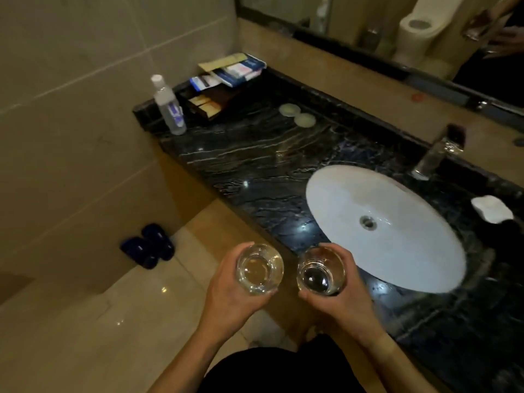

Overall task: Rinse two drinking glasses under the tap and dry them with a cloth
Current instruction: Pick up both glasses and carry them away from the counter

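Left hand: your left hand [226, 293] has its fingers and thumb curled round the left glass [260, 268], held upright, mouth to the camera, out over the floor just short of the counter edge.
Right hand: your right hand [344, 293] grips the right glass [321, 270] the same way, upright, at the front edge of the counter.
Glasses: both clear; they sit side by side, close but apart.
Basin: the white oval basin [397, 251] is sunk in the dark marble counter [255, 165], just beyond and to the right of the right glass.
Tap: the chrome tap [438, 154] stands behind the basin; no water is seen running.
Cloth: a white crumpled item [492, 208] lies right of the basin; you cannot tell whether it is the cloth.
Counter, far end: a clear bottle [168, 104], a tray of packets [226, 78] and two pale round discs [297, 114].
Floor: two dark blue objects [149, 245] lie by the wall.
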`<action>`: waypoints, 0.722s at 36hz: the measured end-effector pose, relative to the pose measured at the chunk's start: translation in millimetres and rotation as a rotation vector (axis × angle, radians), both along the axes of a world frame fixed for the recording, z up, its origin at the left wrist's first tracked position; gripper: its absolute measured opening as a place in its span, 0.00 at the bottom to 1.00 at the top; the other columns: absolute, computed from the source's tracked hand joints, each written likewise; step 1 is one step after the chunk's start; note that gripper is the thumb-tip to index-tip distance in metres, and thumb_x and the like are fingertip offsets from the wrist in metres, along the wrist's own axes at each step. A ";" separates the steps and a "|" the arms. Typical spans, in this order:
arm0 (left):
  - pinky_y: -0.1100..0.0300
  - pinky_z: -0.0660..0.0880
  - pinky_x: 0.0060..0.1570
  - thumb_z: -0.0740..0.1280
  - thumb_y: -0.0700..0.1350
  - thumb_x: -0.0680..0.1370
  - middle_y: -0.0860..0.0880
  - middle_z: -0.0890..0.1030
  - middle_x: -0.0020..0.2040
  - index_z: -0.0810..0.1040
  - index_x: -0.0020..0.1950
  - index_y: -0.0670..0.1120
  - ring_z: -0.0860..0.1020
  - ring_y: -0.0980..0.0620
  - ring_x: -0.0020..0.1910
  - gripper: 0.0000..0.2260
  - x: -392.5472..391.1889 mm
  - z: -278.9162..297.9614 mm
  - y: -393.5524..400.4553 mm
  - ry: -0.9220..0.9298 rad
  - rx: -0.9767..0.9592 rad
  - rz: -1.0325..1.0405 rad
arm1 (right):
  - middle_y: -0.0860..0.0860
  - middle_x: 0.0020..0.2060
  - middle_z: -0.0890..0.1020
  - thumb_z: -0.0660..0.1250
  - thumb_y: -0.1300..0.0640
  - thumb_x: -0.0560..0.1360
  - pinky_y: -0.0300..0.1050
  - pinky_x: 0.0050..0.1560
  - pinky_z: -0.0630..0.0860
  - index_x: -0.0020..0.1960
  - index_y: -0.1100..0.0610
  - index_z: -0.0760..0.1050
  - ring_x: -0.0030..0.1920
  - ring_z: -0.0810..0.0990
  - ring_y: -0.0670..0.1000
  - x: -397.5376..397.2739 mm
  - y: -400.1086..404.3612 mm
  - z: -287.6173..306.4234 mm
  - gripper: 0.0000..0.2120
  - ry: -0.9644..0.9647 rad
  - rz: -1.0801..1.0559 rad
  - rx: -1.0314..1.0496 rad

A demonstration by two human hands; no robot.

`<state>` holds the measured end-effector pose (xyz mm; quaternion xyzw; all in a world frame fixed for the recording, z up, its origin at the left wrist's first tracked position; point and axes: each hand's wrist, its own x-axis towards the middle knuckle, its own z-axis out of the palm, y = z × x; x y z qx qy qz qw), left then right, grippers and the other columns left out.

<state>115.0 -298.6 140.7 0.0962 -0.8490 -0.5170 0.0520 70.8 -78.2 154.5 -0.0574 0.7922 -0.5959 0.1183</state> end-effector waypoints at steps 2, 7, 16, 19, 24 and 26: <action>0.77 0.68 0.53 0.84 0.48 0.60 0.68 0.76 0.59 0.69 0.63 0.68 0.74 0.67 0.60 0.38 -0.5 -1.3 -15.3 -0.008 0.028 0.044 | 0.32 0.55 0.78 0.84 0.64 0.60 0.28 0.54 0.74 0.65 0.44 0.69 0.58 0.78 0.37 -7.2 -14.5 0.2 0.41 0.015 0.034 0.012; 0.78 0.67 0.55 0.84 0.46 0.61 0.66 0.76 0.60 0.70 0.64 0.65 0.74 0.67 0.61 0.38 -11.4 -4.2 -45.4 -0.009 0.074 0.140 | 0.32 0.56 0.78 0.84 0.63 0.60 0.30 0.56 0.74 0.66 0.45 0.69 0.59 0.77 0.37 -31.0 -46.3 -5.1 0.41 -0.011 0.108 0.019; 0.64 0.72 0.60 0.81 0.56 0.58 0.64 0.78 0.60 0.70 0.63 0.68 0.76 0.62 0.61 0.36 -65.0 -6.2 -89.5 -0.031 0.128 0.207 | 0.32 0.56 0.78 0.84 0.63 0.60 0.26 0.52 0.73 0.63 0.38 0.68 0.58 0.75 0.33 -97.8 -97.0 -14.3 0.42 -0.059 0.172 0.001; 0.69 0.72 0.58 0.83 0.50 0.60 0.67 0.77 0.59 0.70 0.63 0.67 0.76 0.63 0.61 0.37 -92.8 -6.5 -103.6 -0.054 0.115 0.192 | 0.38 0.59 0.76 0.83 0.66 0.61 0.24 0.52 0.72 0.63 0.40 0.67 0.59 0.75 0.31 -127.3 -111.4 -15.3 0.41 -0.070 0.169 -0.029; 0.71 0.70 0.59 0.84 0.45 0.60 0.69 0.76 0.60 0.71 0.62 0.67 0.75 0.65 0.62 0.38 -143.8 -0.2 -121.0 -0.081 0.110 0.143 | 0.36 0.57 0.79 0.84 0.63 0.60 0.28 0.54 0.74 0.62 0.34 0.69 0.59 0.77 0.36 -172.7 -126.7 -19.3 0.42 -0.062 0.149 -0.025; 0.68 0.71 0.59 0.82 0.51 0.58 0.69 0.76 0.59 0.70 0.60 0.72 0.75 0.65 0.61 0.37 -163.2 2.3 -125.1 -0.092 0.106 0.139 | 0.33 0.56 0.79 0.84 0.63 0.60 0.31 0.56 0.75 0.63 0.36 0.69 0.59 0.78 0.38 -187.5 -130.2 -20.9 0.42 -0.055 0.141 -0.008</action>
